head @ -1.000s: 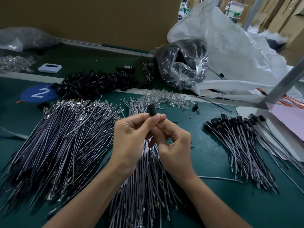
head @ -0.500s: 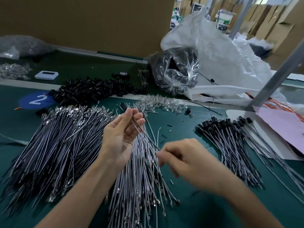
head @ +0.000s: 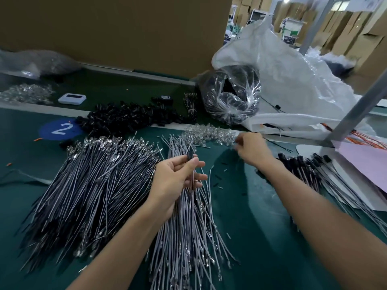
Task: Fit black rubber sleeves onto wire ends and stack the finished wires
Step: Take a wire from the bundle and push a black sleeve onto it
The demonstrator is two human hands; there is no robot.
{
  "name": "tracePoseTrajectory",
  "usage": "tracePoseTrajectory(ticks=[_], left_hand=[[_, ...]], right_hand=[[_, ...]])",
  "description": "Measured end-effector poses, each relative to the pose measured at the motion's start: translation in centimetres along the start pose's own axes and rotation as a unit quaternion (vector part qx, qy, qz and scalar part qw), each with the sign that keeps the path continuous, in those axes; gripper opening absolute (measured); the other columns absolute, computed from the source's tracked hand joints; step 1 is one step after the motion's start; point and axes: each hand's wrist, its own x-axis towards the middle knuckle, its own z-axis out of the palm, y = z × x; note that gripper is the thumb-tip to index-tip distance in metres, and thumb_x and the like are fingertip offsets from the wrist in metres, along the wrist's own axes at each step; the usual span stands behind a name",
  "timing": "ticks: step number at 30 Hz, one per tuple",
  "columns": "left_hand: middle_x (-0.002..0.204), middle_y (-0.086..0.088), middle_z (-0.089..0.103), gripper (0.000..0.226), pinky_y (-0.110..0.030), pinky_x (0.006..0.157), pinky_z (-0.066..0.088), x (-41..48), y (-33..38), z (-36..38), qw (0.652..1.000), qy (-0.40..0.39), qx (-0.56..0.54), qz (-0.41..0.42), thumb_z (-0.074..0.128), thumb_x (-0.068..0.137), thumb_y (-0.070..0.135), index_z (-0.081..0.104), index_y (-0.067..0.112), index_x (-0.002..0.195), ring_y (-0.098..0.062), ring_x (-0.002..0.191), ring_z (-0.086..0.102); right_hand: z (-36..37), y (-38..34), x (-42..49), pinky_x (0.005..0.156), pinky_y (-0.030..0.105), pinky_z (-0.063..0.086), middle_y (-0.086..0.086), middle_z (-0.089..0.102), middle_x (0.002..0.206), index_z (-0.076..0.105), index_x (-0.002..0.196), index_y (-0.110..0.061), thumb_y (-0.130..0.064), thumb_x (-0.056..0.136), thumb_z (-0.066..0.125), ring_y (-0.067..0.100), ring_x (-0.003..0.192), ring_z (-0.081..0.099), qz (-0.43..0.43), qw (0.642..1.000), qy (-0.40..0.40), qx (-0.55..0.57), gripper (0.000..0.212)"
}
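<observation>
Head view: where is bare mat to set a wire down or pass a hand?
Widest bare mat lies between the middle pile and the finished stack, with only small scraps on it. A smaller patch lies left of the left pile, below the blue disc. Crowded: both piles, the sleeve heap and clear pieces behind.

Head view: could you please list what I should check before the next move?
1. Left hand pinches the black sleeve: ok.
2. That sleeve is threaded on its wire: ok.
3. Right hand is at the clear pieces: ok.
4. Right hand grips one of them: cannot tell, blurred.
5. Finished stack lies to the right: ok.
</observation>
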Motion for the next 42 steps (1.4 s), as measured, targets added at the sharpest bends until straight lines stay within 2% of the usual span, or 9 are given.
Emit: tracePoseTrajectory(ticks=[5, 8, 10, 13, 17, 24, 34, 39, 42], left_hand=[[0.092, -0.005, 0.077, 0.022, -0.025, 0.059, 0.059, 0.1, -0.1, 0.0, 1.0, 0.006, 0.005, 0.021, 0.063, 0.093, 0.014, 0.065, 0.002, 0.112, -0.02, 0.074, 0.074], [0.087, -0.002, 0.077, 0.026, -0.022, 0.056, 0.056, 0.1, -0.3, 0.1, 0.998, 0.016, 0.041, 0.054, 0.066, 0.091, 0.013, 0.058, 0.014, 0.116, -0.018, 0.071, 0.074], [0.078, -0.002, 0.077, 0.024, -0.018, 0.052, 0.052, 0.2, -0.5, 0.2, 0.992, 0.023, 0.091, 0.081, 0.07, 0.089, 0.015, 0.058, 0.016, 0.109, -0.013, 0.061, 0.072], [0.072, -0.002, 0.076, 0.018, -0.02, 0.048, 0.052, 0.4, -0.8, 0.2, 0.987, 0.015, 0.125, 0.098, 0.076, 0.084, 0.012, 0.064, 0.012, 0.098, -0.015, 0.06, 0.072], [0.077, -0.003, 0.077, 0.016, -0.023, 0.046, 0.054, 0.4, -1.0, 0.3, 0.985, -0.012, 0.126, 0.113, 0.081, 0.076, 0.007, 0.073, 0.012, 0.089, -0.022, 0.068, 0.075], [0.074, -0.005, 0.076, 0.018, -0.028, 0.046, 0.055, 0.4, -1.2, 0.6, 0.977, -0.039, 0.157, 0.139, 0.08, 0.075, -0.001, 0.075, 0.011, 0.086, -0.023, 0.065, 0.074], [0.068, -0.007, 0.074, 0.012, -0.027, 0.048, 0.056, 0.4, -1.4, 0.5, 0.971, -0.038, 0.178, 0.154, 0.08, 0.077, 0.001, 0.075, 0.008, 0.085, -0.023, 0.058, 0.073], [0.07, -0.007, 0.075, 0.015, -0.026, 0.049, 0.056, 0.2, -1.4, 0.5, 0.969, -0.044, 0.185, 0.16, 0.08, 0.076, -0.002, 0.076, 0.006, 0.088, -0.022, 0.058, 0.072], [0.07, -0.005, 0.075, 0.018, -0.023, 0.052, 0.055, 0.1, -1.3, 0.5, 0.963, -0.058, 0.197, 0.174, 0.079, 0.076, -0.004, 0.075, 0.007, 0.089, -0.019, 0.059, 0.072]], right_hand=[[1.5, 0.3, 1.0, 0.079, 0.04, 0.052, 0.019, 0.067, 0.102, 0.069, 0.096, -0.003, -0.003, 0.09, 0.058, 0.035, 0.094, 0.061, -0.004, 1.0, 0.027, -0.015, 0.012], [1.1, 0.4, 0.5, 0.079, 0.041, 0.053, 0.019, 0.069, 0.099, 0.07, 0.098, -0.001, 0.004, 0.089, 0.055, 0.035, 0.092, 0.063, -0.027, 0.998, 0.061, 0.009, 0.018], [0.4, -0.3, -0.9, 0.084, 0.04, 0.055, 0.015, 0.073, 0.094, 0.073, 0.099, -0.003, 0.004, 0.089, 0.059, 0.03, 0.088, 0.068, -0.044, 0.986, 0.099, 0.129, 0.018], [0.2, -2.2, -5.2, 0.08, 0.029, 0.058, 0.003, 0.075, 0.084, 0.074, 0.09, -0.017, 0.004, 0.088, 0.064, 0.018, 0.077, 0.072, -0.069, 0.929, 0.087, 0.352, 0.023], [0.0, -4.0, -9.2, 0.077, 0.02, 0.055, -0.004, 0.076, 0.086, 0.075, 0.091, -0.019, 0.006, 0.085, 0.068, 0.012, 0.078, 0.072, -0.133, 0.857, 0.041, 0.497, 0.027], [-0.6, -3.7, -10.0, 0.072, 0.018, 0.052, -0.003, 0.074, 0.082, 0.074, 0.09, -0.011, 0.011, 0.083, 0.066, 0.008, 0.073, 0.069, -0.174, 0.876, 0.038, 0.449, 0.025], [0.0, -3.5, -10.8, 0.075, 0.014, 0.053, -0.006, 0.073, 0.082, 0.074, 0.088, -0.008, 0.004, 0.077, 0.078, 0.003, 0.076, 0.068, -0.301, 0.894, 0.192, 0.27, 0.016], [0.0, -3.4, -10.3, 0.071, 0.021, 0.056, -0.006, 0.076, 0.079, 0.072, 0.091, -0.017, 0.002, 0.08, 0.075, 0.012, 0.073, 0.073, -0.168, 0.885, 0.073, 0.428, 0.022], [0.2, -3.1, -10.0, 0.068, 0.027, 0.058, -0.001, 0.075, 0.074, 0.074, 0.087, -0.017, 0.0, 0.081, 0.074, 0.021, 0.066, 0.072, -0.144, 0.883, 0.039, 0.446, 0.018]])
